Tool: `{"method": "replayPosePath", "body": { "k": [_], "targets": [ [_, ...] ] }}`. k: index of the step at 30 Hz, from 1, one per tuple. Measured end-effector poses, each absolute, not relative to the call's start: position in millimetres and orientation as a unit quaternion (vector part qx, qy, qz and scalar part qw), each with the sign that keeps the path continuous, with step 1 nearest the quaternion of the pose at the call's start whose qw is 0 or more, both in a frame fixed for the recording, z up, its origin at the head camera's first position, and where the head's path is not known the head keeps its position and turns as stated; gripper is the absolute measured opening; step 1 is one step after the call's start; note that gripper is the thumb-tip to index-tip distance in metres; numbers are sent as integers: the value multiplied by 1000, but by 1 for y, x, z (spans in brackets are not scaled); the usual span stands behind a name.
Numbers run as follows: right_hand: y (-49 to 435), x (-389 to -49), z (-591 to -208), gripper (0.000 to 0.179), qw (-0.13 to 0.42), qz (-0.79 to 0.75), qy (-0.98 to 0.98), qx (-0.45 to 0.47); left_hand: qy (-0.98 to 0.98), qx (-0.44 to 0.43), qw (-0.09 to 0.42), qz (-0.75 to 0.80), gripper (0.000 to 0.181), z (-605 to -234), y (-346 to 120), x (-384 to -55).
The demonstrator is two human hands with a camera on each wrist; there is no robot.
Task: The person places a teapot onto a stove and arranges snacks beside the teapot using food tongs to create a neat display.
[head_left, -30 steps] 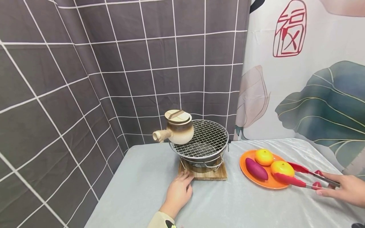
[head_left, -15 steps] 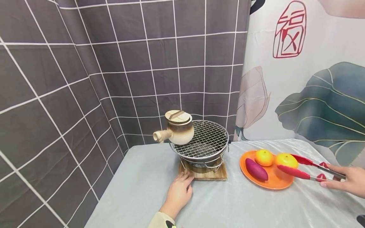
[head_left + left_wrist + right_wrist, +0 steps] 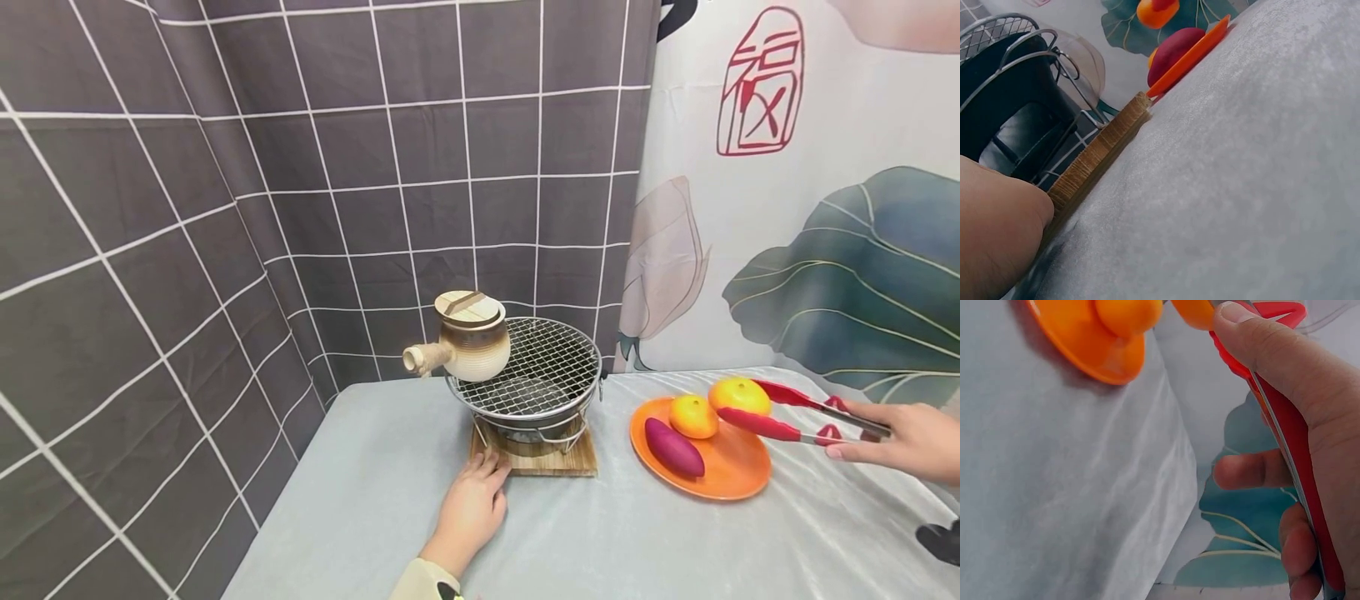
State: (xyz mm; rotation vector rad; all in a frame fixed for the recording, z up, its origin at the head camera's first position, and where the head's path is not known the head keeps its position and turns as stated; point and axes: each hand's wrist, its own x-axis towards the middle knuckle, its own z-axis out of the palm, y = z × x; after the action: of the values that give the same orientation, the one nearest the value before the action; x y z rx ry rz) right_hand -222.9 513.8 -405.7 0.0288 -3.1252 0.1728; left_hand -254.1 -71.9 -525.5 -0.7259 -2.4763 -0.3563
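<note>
My right hand (image 3: 903, 437) holds red-tipped metal tongs (image 3: 761, 423) at the right. Between the tong tips is an orange tangerine (image 3: 738, 395), raised over the back right of an orange plate (image 3: 738, 479). Another tangerine (image 3: 693, 416) and a purple sweet potato (image 3: 673, 447) lie on that plate. Fingers of my left hand (image 3: 468, 508) rest on the front left corner of a wooden board (image 3: 543, 463); in the left wrist view the hand (image 3: 1004, 225) touches the board's edge. On the board stands a round tabletop grill (image 3: 555, 358) with a wire mesh top.
A clay pot (image 3: 476, 354) with a wooden lid and side handle sits on the left of the grill mesh, its handle pointing left past the rim. A pale grey cloth (image 3: 345, 500) covers the table. Dark gridded curtains (image 3: 375, 208) hang behind and left.
The tongs first shifted right with the tangerine, then rose and came back left, lifting it off the plate. My left hand, the grill and the pot have stayed put.
</note>
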Motion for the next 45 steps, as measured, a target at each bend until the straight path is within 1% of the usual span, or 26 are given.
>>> {"method": "replayPosePath", "body": {
  "k": [5,13,20,29,34,39,45],
  "targets": [
    [507,-232,-394,105,9,61,-998,21,-915,-272,269,-129,35,-525,-72,-254],
    [495,-248,-377,102,37,62,-997,31,-916,-268,264,-136,35,-522,-71,-253],
    [487,-259,-368,108,15,87,-996,21,-914,-271,270,-136,34,-522,-70,-254],
    [474,-274,-358,108,13,90,-995,32,-917,-264,259,-148,34,-522,-69,-253],
    [464,-280,-354,106,8,119,-992,43,-918,-264,258,-145,34,-523,-70,-253],
    [448,-286,-351,106,5,135,-990,47,-917,-265,259,-148,35,-523,-70,-252],
    [424,-296,-347,107,19,132,-989,60,-919,-260,256,-148,35,-523,-71,-252]
  ]
}}
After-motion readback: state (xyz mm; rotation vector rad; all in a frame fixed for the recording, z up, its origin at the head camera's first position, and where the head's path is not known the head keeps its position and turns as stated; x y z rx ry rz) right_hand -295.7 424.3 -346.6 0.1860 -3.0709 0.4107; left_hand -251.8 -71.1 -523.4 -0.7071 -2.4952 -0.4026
